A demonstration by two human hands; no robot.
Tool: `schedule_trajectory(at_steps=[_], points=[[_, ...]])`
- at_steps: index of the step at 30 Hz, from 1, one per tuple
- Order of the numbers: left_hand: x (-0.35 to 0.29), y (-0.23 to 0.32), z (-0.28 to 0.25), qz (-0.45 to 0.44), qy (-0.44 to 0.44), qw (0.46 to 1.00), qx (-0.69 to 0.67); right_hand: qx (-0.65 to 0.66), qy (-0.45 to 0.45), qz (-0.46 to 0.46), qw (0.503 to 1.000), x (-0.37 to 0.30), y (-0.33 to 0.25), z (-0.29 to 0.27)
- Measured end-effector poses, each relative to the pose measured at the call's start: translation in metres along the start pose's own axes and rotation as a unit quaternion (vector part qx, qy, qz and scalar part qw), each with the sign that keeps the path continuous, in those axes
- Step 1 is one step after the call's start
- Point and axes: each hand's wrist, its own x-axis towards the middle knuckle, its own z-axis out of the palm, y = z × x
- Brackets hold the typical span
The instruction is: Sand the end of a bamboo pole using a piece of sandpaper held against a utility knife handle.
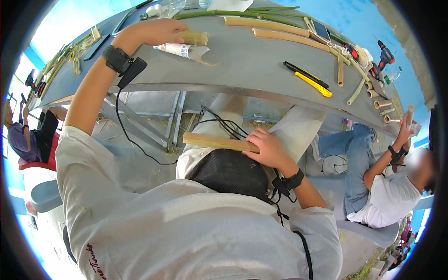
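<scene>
My left hand (156, 31) reaches out over the table's left part, its fingers closed on the near end of a short bamboo piece (196, 38). Just beneath that piece lies a crumpled white printed wrapper or sheet (176, 50), with a wisp of fibre at its end. Down at my lap, my right hand (268, 147) grips the right end of a longer split or whole bamboo length (212, 141); which it is I cannot tell. This length lies roughly level across my thighs, above a black mesh pouch (229, 172).
On the grey table (242, 70) lie a yellow utility knife (318, 87), a black pen-like tool (301, 73), long bamboo strips (289, 41) and green stalks (205, 14). A drill (385, 55) and cut tubes (383, 104) are at right, near a seated co-worker (392, 196). Black cables (224, 120) hang by my knees.
</scene>
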Motion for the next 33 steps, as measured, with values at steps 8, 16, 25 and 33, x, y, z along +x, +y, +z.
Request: schedule_trajectory(at_steps=[8, 16, 25, 33], points=[[-0.023, 0.009, -0.007, 0.108, -0.091, 0.970, -0.196, 0.012, -0.002, 0.013, 1.000, 0.000, -0.002, -0.002], [-0.049, 0.011, 0.015, 0.049, 0.013, 0.995, -0.091, 0.009, -0.015, 0.017, 1.000, 0.001, -0.005, -0.005], [-0.014, 0.005, 0.031, -0.027, 0.119, 0.991, -0.052, 0.002, -0.014, 0.016, 1.000, 0.000, -0.003, -0.003], [-0.017, 0.004, 0.027, 0.071, 0.001, 0.994, -0.087, 0.008, -0.006, 0.021, 1.000, -0.001, 0.001, 0.001]])
